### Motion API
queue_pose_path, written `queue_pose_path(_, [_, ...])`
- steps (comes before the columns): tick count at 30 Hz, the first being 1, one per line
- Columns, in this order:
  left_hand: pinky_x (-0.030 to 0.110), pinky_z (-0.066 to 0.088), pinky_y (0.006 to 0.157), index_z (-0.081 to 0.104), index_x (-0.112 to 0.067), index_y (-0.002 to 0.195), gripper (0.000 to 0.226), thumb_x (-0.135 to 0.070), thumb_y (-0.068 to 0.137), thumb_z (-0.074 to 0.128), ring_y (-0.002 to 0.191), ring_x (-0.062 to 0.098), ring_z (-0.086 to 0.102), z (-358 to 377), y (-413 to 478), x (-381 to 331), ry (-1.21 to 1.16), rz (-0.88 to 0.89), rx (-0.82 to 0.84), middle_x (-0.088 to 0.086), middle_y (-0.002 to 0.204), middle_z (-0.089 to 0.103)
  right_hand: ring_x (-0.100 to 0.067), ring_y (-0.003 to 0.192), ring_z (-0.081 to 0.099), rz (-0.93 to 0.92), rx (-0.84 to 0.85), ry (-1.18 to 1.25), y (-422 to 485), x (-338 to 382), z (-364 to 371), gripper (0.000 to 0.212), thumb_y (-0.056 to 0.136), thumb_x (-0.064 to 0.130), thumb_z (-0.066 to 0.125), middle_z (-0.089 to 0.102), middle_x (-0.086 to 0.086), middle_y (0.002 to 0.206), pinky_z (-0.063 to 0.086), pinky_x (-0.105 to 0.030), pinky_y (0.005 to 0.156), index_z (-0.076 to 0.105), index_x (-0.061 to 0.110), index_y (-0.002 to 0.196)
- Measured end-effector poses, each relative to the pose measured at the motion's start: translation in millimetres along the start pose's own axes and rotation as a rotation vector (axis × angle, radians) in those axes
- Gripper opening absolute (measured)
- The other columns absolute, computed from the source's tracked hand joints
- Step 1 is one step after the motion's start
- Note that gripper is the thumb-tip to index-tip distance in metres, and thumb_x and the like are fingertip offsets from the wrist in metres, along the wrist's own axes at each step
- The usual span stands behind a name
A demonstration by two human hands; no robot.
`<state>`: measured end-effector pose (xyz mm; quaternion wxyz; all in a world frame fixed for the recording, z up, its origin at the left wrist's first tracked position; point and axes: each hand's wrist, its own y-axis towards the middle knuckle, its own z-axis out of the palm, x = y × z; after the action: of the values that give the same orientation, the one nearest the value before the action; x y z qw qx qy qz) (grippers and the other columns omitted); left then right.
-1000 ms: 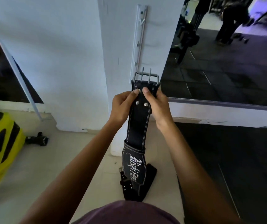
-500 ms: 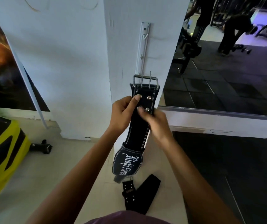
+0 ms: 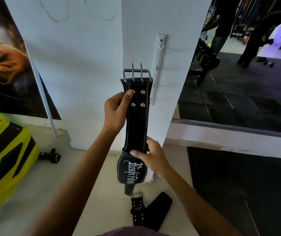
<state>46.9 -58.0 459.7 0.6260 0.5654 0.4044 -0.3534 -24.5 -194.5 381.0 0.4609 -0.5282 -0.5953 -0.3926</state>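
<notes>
Your left hand [image 3: 116, 110] grips the black weightlifting belt [image 3: 137, 126] near its top, thumb on the front just beside the four rivets [image 3: 137, 98]. Your right hand [image 3: 153, 158] holds the belt lower down, thumb across the front where the strap meets the wide padded part with white lettering. Belt hangs upright, steel double-prong buckle [image 3: 137, 73] at the top, in front of the white pillar [image 3: 153, 23]. White hook rail [image 3: 158, 65] is fixed on the pillar, just right of the buckle. Second black belt [image 3: 150, 212] lies on the floor below. Yellow object [image 3: 3, 155] at left, small dark dumbbell [image 3: 51, 155] near it. Mirror [image 3: 247, 82] at right shows gym floor.
</notes>
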Motion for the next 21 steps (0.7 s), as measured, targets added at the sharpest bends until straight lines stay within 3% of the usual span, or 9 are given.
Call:
queue_pose_path(4, [0.039,0.030,0.049,0.045,0.007,0.063,0.052,-0.034,0.094,0.055,0.053,0.022,0.037,-3,-11,7,-0.013,-0.028,0.043,0.010,0.055,0.040,-0.028,0.093,0.072,-0.021,-0.110,0.123,9,16,-4,0.026,0.082,0.019,0.076,0.075,-0.013,0.100,0.057,-0.046,0.091,0.069,0.007,0.104])
queue_pose_path(7, [0.038,0.035,0.051,0.051,0.002,0.066,0.046,-0.034,0.094,0.056,0.053,0.020,0.041,1,-18,7,-0.071,-0.079,0.082,0.007,0.054,0.042,-0.028,0.081,0.065,-0.096,-0.219,0.301,33,59,-25,0.026,0.084,0.019,0.071,0.067,-0.017,0.085,0.053,-0.042,0.080,0.066,-0.003,0.098])
queue_pose_path(10, [0.026,0.040,0.047,0.053,0.011,0.077,0.043,-0.028,0.094,0.057,0.048,0.015,0.046,2,-19,1,-0.131,-0.091,0.118,0.005,0.056,0.046,-0.019,0.072,0.061,-0.178,-0.258,0.258,45,86,-37,0.019,0.090,0.013,0.067,0.064,-0.008,0.074,0.051,-0.034,0.068,0.064,-0.004,0.098])
queue_pose_path(12, [0.023,0.047,0.052,0.057,0.012,0.089,0.032,-0.020,0.089,0.065,0.056,0.012,0.055,-4,-19,1,-0.127,-0.091,0.220,0.009,0.066,0.057,-0.015,0.069,0.059,-0.217,-0.260,0.265,47,93,-39,0.017,0.090,0.011,0.066,0.063,-0.006,0.073,0.050,-0.030,0.069,0.064,-0.004,0.095])
queue_pose_path(14, [0.032,0.056,0.073,0.067,0.000,0.098,0.022,-0.013,0.081,0.072,0.079,0.017,0.067,-17,-24,13,-0.009,-0.136,0.466,0.012,0.086,0.071,-0.016,0.070,0.058,-0.256,-0.282,0.290,49,97,-39,0.014,0.089,0.010,0.067,0.062,-0.008,0.073,0.049,-0.030,0.072,0.064,-0.004,0.092])
queue_pose_path(16, [0.043,0.056,0.084,0.070,-0.011,0.096,0.021,-0.015,0.076,0.077,0.087,0.018,0.070,-27,-39,36,0.127,-0.205,0.674,0.004,0.092,0.074,-0.014,0.066,0.057,-0.280,-0.309,0.315,51,101,-42,0.008,0.089,0.009,0.068,0.061,-0.004,0.071,0.049,-0.027,0.068,0.063,0.004,0.084])
queue_pose_path(19, [0.052,0.055,0.085,0.069,-0.008,0.095,0.029,-0.023,0.072,0.078,0.089,0.024,0.072,-31,-62,57,0.173,-0.251,0.690,0.008,0.095,0.075,-0.009,0.061,0.056,-0.280,-0.323,0.304,48,101,-42,0.013,0.088,0.010,0.068,0.061,0.001,0.066,0.045,-0.020,0.057,0.061,0.013,0.078])
queue_pose_path(21, [0.047,0.056,0.085,0.069,-0.007,0.094,0.025,-0.016,0.073,0.079,0.088,0.023,0.072,-26,-65,50,0.120,-0.264,0.625,0.008,0.094,0.076,-0.005,0.060,0.057,-0.267,-0.309,0.285,43,94,-37,0.012,0.088,0.010,0.069,0.061,0.001,0.066,0.045,-0.018,0.056,0.062,0.013,0.079])
